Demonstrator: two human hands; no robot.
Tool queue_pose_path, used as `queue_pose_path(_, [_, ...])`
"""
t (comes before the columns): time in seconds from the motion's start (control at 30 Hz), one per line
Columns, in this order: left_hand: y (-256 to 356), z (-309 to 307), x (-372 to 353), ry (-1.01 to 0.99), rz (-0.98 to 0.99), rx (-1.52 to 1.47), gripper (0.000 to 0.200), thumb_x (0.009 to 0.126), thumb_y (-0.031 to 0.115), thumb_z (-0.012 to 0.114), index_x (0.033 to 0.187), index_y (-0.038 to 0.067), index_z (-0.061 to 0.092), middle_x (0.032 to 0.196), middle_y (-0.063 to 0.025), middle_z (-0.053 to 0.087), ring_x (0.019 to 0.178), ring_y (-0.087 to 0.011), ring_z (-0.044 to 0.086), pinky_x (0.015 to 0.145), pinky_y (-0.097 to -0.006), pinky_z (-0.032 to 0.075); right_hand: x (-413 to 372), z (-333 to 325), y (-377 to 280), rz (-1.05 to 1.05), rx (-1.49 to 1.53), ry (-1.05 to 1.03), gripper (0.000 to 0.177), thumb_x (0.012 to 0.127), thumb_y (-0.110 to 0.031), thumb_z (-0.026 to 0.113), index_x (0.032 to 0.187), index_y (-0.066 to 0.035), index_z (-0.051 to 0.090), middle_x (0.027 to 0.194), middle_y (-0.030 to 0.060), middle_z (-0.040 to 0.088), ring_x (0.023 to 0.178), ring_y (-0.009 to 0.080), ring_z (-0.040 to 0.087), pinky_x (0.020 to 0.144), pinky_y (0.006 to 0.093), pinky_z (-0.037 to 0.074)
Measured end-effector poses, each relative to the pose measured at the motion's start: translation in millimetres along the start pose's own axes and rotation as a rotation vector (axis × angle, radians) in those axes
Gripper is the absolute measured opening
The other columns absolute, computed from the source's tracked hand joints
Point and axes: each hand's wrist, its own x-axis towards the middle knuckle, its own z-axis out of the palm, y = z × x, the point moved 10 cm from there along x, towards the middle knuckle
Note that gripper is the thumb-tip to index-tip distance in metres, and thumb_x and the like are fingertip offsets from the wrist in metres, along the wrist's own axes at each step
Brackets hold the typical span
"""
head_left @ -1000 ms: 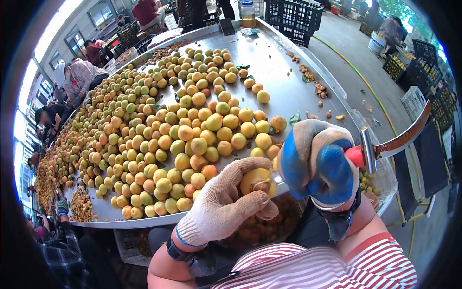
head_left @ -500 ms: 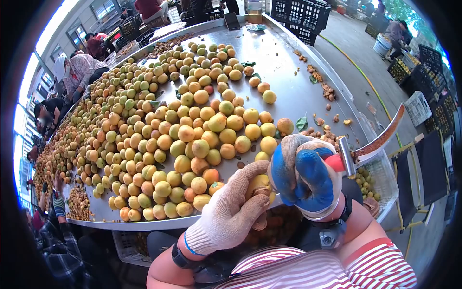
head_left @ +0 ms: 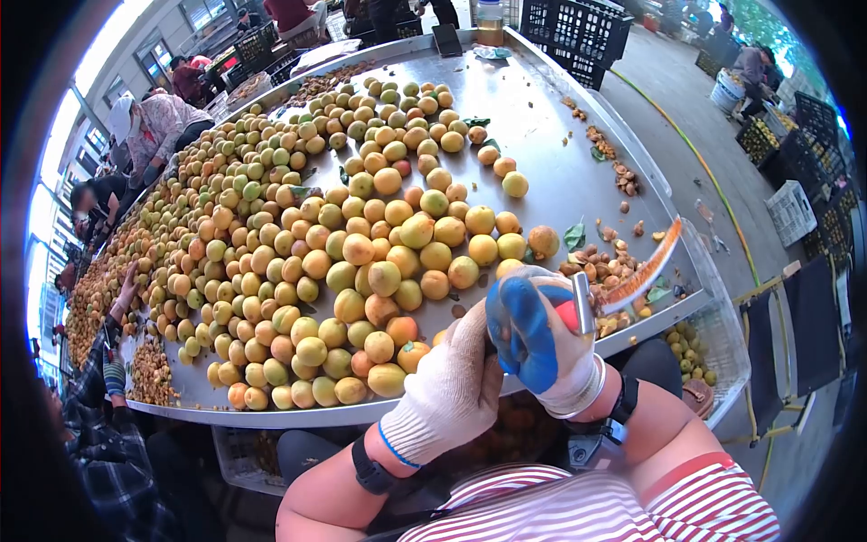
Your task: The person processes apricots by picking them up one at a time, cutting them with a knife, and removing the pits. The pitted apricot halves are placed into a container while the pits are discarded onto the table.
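Observation:
My left hand [head_left: 452, 387], in a knitted white and tan glove, is curled at the table's near edge. Its fingertips meet my right hand, and the apricot seen in it half a second ago is hidden now. My right hand [head_left: 535, 339], in a blue-palmed glove, is closed round the red handle [head_left: 567, 316] of a sickle. The curved blade [head_left: 643, 275], stained orange-brown, points up to the right over the table. Many yellow-orange apricots [head_left: 386, 278] lie just beyond my left hand. Pits and scraps [head_left: 591, 264] are heaped under and beside the blade.
The metal table [head_left: 533, 135] has a raised rim. A clear crate [head_left: 722, 352] with green fruit stands at the right below it. Another person's hand [head_left: 126, 287] reaches over the table's left side. Black crates [head_left: 578, 36] are stacked behind; a folding chair [head_left: 795, 325] stands right.
Both hands have come closer together and the apricot has gone out of sight between them. My right hand has moved left, and the sickle's blade has swung lower, over the table.

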Motion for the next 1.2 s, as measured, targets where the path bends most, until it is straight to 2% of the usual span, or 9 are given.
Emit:
queue_pose_path(0.07, [-9.8, 10.8, 1.4, -0.131, -0.175, -0.26, 0.045, 0.099, 0.005, 0.048, 0.143, -0.001, 0.038, 0.109, -0.011, 0.064, 0.082, -0.0127, 0.066, 0.074, -0.0277, 0.054, -0.5, 3.6, -4.5, -0.023, 0.101, 0.035, 0.01, 0.098, -0.008, 0.065, 0.107, -0.004, 0.068, 0.086, 0.0048, 0.068, 0.072, 0.0114, 0.065, 0.06, 0.0246, 0.053])
queue_pose_path(0.13, [-9.9, 13.7, 0.6, -0.156, -0.335, -0.557, 0.047, 0.099, 0.004, 0.051, 0.144, -0.001, 0.037, 0.107, -0.0104, 0.064, 0.08, -0.013, 0.065, 0.073, -0.0283, 0.054, 6.3, 9.4, -14.6, 0.103, -0.001, 0.082, 0.044, 0.108, -0.037, 0.047, 0.076, -0.007, 0.052, 0.062, -0.0001, 0.045, 0.05, 0.0076, 0.042, 0.046, 0.0234, 0.031])
queue_pose_path(0.33, [-33.8, 36.0, -8.5, -0.184, -0.564, -1.065, 0.048, 0.101, 0.006, 0.054, 0.145, 0.004, 0.036, 0.104, -0.0078, 0.062, 0.073, -0.0082, 0.06, 0.064, -0.0218, 0.051, 18.0, 7.7, -3.2, 0.123, 0.191, -0.043, 0.037, 0.107, -0.03, 0.049, 0.078, -0.007, 0.051, 0.063, 0.0009, 0.046, 0.052, 0.01, 0.044, 0.048, 0.0234, 0.034])
queue_pose_path(0.43, [-38.7, 40.3, -13.6, -0.234, -0.633, -0.844, 0.055, 0.095, -0.001, 0.056, 0.146, -0.002, 0.034, 0.108, -0.0111, 0.062, 0.086, -0.018, 0.065, 0.08, -0.0312, 0.054, 13.3, -0.4, 17.7, 0.118, 0.269, 0.073, 0.024, 0.104, -0.021, 0.057, 0.092, -0.002, 0.063, 0.071, 0.0042, 0.06, 0.058, 0.0111, 0.058, 0.052, 0.0239, 0.046])
queue_pose_path(0.5, [-23.6, 20.2, -0.2, -0.108, -0.21, -0.194, 0.062, 0.089, -0.002, 0.06, 0.146, -0.001, 0.035, 0.122, -0.0173, 0.06, 0.111, -0.0274, 0.063, 0.096, -0.0365, 0.05, 7.8, -4.7, 18.8, 0.104, -0.009, 0.127, 0.016, 0.1, -0.01, 0.063, 0.104, 0.004, 0.069, 0.08, 0.0065, 0.07, 0.07, 0.0119, 0.067, 0.064, 0.0256, 0.054])
queue_pose_path(0.6, [-27.5, 22.6, -1.9, -0.128, -0.318, -0.241, 0.067, 0.085, -0.002, 0.062, 0.146, 0.0, 0.036, 0.134, -0.0215, 0.056, 0.132, -0.0325, 0.051, 0.109, -0.0385, 0.042, 2.5, 8.1, 12.4, -0.021, -0.059, 0.15, 0.013, 0.1, -0.006, 0.062, 0.1, 0.005, 0.069, 0.079, 0.0042, 0.069, 0.072, 0.0081, 0.064, 0.065, 0.0237, 0.052])
queue_pose_path(0.77, [-37.6, 17.1, -1.2, -0.131, -0.411, -0.598, 0.057, 0.095, -0.003, 0.054, 0.149, 0.008, 0.038, 0.096, -0.0053, 0.064, 0.07, -0.0079, 0.055, 0.064, -0.0243, 0.049, 21.9, 2.9, 11.9, 0.071, 0.212, 0.02, 0.029, 0.105, -0.025, 0.057, 0.089, -0.001, 0.063, 0.071, 0.0024, 0.061, 0.055, 0.0083, 0.055, 0.051, 0.0218, 0.044])
queue_pose_path(0.83, [-50.4, 9.1, -10.3, -0.196, -0.667, -0.667, 0.051, 0.099, 0.004, 0.055, 0.148, 0.008, 0.04, 0.094, -0.0048, 0.065, 0.074, -0.0094, 0.058, 0.067, -0.0247, 0.05, 25.8, 6.2, -15.5, 0.035, 0.111, 0.099, 0.047, 0.106, -0.041, 0.048, 0.071, -0.011, 0.043, 0.06, 0.002, 0.038, 0.043, 0.0117, 0.036, 0.041, 0.0259, 0.03])
queue_pose_path(1.2, [-62.8, -36.2, -6.2, -0.165, -0.587, 0.217, 0.057, 0.09, 0.01, 0.07, 0.141, 0.006, 0.046, 0.103, -0.0085, 0.068, 0.093, -0.0131, 0.066, 0.08, -0.0273, 0.054, 28.0, -26.7, -34.5, 0.028, 0.006, 0.152, 0.045, 0.105, -0.035, 0.054, 0.069, -0.008, 0.051, 0.071, 0.0045, 0.05, 0.047, 0.0099, 0.045, 0.043, 0.022, 0.033])
